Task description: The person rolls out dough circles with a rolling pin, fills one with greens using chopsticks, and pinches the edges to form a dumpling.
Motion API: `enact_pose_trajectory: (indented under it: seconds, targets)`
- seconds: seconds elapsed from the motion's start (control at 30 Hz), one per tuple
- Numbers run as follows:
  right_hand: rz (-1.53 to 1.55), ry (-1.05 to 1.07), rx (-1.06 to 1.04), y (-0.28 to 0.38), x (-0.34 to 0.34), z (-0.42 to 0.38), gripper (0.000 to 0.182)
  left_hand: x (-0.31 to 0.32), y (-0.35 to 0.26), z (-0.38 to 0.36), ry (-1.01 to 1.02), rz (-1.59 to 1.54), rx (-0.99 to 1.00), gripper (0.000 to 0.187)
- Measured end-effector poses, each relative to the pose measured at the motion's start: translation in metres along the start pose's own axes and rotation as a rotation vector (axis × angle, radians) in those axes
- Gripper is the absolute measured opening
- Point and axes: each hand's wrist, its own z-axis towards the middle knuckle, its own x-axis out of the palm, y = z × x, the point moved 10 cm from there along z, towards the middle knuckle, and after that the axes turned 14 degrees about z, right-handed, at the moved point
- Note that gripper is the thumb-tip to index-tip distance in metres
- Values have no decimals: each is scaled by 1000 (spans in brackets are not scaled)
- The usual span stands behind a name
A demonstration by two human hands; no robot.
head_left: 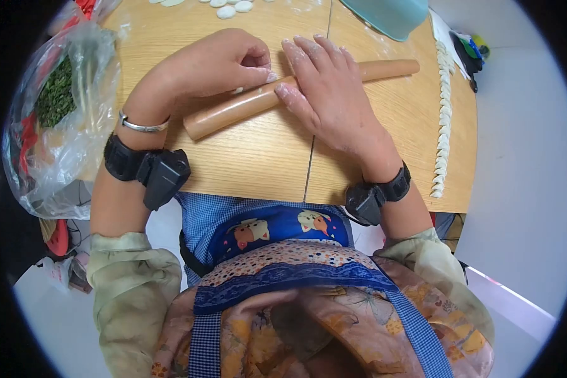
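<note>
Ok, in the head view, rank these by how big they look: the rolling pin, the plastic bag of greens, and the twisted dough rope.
1. plastic bag of greens
2. rolling pin
3. twisted dough rope, far thinner than the pin though similarly long

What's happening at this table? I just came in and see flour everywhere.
A person in an apron is working dough on a wooden table. The right hand lies flat, palm down, on a wooden rolling pin, while the left hand pinches a small piece of dough beside it. A twisted rope of dough lies along the right edge, small dough discs sit at the far edge near a teal bowl, and a plastic bag of chopped greens is at the left.
</note>
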Motion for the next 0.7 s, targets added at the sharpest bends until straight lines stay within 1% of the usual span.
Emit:
enact_pose_trajectory:
  seconds: [0.03,0.07,0.13,0.23,0.33,0.47,0.53,0.57,0.63,0.67,0.7]
  targets:
    - [-1,11,8,2,-1,-4,61,0,-4,0,-29,-13,69,22]
    - [-3,8,9,4,-3,-8,61,2,-1,0,-28,-11,72,22]
    - [11,45,13,8,-5,-17,61,-3,-1,0,-75,17,63,16]
    - [6,88,27,13,-7,-33,62,-5,-2,-1,-69,38,55,16]
    - [0,95,50,16,-9,-42,62,-4,-8,-3,-46,29,62,15]
    - [-1,90,44,14,-9,-42,63,-1,-2,1,-43,48,55,14]
    - [-11,85,25,13,-9,-38,62,13,5,-3,150,-46,-55,13]
    - [-11,86,24,12,-8,-34,62,11,3,-5,150,-47,-56,13]
    - [-4,65,-4,11,-9,-24,61,6,6,-8,120,-66,-145,12]
    - [-4,67,-4,9,-8,-19,61,6,8,-8,121,-68,-146,12]
    - [2,60,-15,7,-7,-13,61,3,7,-6,109,3,-103,12]
